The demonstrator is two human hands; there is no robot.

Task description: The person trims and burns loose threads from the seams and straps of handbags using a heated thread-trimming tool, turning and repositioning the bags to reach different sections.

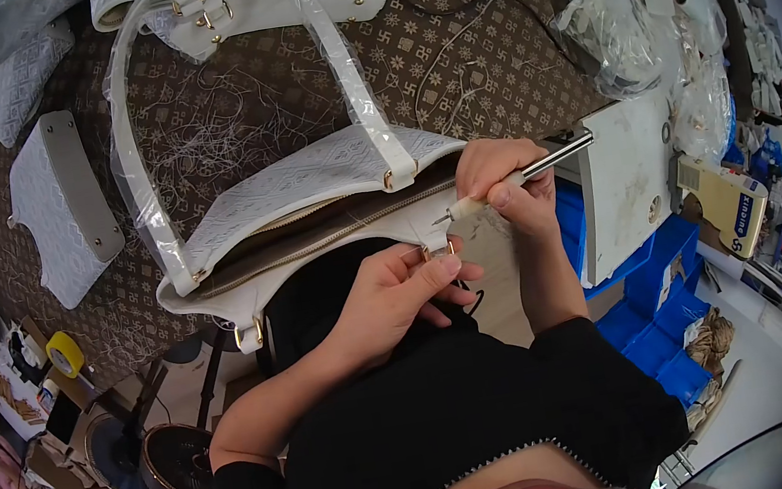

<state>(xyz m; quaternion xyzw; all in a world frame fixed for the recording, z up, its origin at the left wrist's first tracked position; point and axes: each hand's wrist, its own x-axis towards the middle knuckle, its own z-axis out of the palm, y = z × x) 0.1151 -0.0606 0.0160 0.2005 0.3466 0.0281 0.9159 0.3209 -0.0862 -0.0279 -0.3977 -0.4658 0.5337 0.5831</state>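
Note:
A white patterned handbag (301, 182) lies at the table's near edge, its zipped top facing me and its handles wrapped in clear plastic. My left hand (403, 288) is closed on a white strap tab (430, 236) with a gold ring at the bag's near right end. My right hand (510, 191) is closed around a pen-shaped tool (555, 159) with a silver barrel, a cream front part and a thin pointed tip. That tip is beside the tab, just above my left fingers; I cannot tell whether it touches. Another gold-ringed tab (250, 334) hangs at the bag's left end.
Loose thread ends (204, 141) litter the brown patterned table (495, 57). A bag panel (67, 207) lies left, another white bag (294, 1) at the back. Plastic-wrapped parts (612, 34) are piled right. Blue bins (658, 306) stand below right, a fan (182, 468) below left.

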